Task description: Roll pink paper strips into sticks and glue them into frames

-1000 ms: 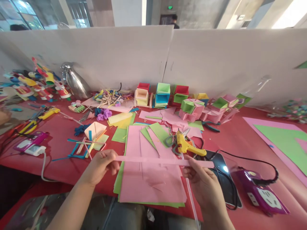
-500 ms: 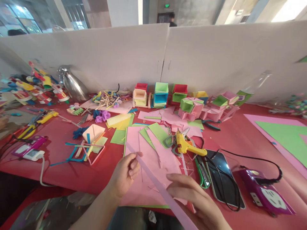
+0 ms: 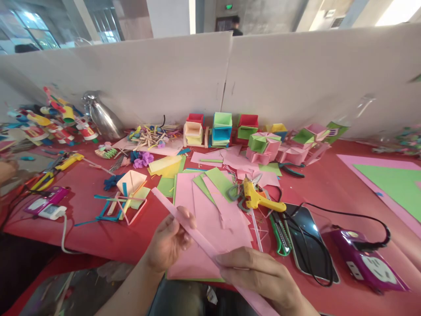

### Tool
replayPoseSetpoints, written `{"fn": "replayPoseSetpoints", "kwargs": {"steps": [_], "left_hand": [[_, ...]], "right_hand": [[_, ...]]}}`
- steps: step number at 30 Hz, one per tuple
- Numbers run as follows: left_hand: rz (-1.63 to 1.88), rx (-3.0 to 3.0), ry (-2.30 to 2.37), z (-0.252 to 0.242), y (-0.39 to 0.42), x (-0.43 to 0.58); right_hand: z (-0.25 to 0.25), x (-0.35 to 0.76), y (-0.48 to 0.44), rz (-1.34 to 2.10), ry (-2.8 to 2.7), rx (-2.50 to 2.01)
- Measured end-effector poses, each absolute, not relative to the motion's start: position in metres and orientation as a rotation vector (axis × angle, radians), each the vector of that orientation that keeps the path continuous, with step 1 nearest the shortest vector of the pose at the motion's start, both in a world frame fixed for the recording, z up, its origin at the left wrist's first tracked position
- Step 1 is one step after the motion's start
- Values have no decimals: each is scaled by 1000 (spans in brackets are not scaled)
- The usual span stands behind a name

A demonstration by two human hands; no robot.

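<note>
A long, narrow strip of pink paper (image 3: 203, 241) runs diagonally between my hands, its far end pointing up and left. My left hand (image 3: 171, 240) grips it near that upper end, thumb on top. Further down, my right hand (image 3: 259, 272) pinches the strip between thumb and fingers; its lower end passes under that hand toward the bottom edge. Below the hands lie stacked pink paper sheets (image 3: 184, 197), with green paper pieces (image 3: 219, 181) on top. A yellow hot glue gun (image 3: 259, 199) rests beside the stack, over grey-handled scissors (image 3: 235, 193).
To the right are a green utility knife (image 3: 280, 235), a phone (image 3: 304, 239) under a black cable, and a purple power socket (image 3: 368, 263). A small stick-and-paper frame (image 3: 113, 210) stands left. Folded paper boxes (image 3: 222, 129) and a metal jug (image 3: 101, 116) line the white partition (image 3: 148, 79).
My right hand has closed onto the strip, having been more open before. The strip's upper end has shifted left and now reaches further beyond my left hand.
</note>
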State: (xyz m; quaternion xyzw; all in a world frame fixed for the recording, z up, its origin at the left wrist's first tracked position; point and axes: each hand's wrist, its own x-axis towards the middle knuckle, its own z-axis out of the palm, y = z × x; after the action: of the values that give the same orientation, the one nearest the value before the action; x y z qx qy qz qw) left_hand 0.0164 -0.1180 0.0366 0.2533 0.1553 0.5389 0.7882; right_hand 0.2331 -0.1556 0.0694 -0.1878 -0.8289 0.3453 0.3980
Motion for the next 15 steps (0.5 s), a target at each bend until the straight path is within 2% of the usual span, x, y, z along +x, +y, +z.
{"fn": "replayPoseSetpoints", "kwargs": {"steps": [4,10,15], "left_hand": [[1072,715,207,39,-126,16],[1054,770,236,60,-151,25],[1113,639,309,66,-163,38]], "right_hand": [[78,232,-160,996,-1827,-495],[72,221,-168,1269,-1128,-618],[70,210,-170,1230,-901,-649]]}}
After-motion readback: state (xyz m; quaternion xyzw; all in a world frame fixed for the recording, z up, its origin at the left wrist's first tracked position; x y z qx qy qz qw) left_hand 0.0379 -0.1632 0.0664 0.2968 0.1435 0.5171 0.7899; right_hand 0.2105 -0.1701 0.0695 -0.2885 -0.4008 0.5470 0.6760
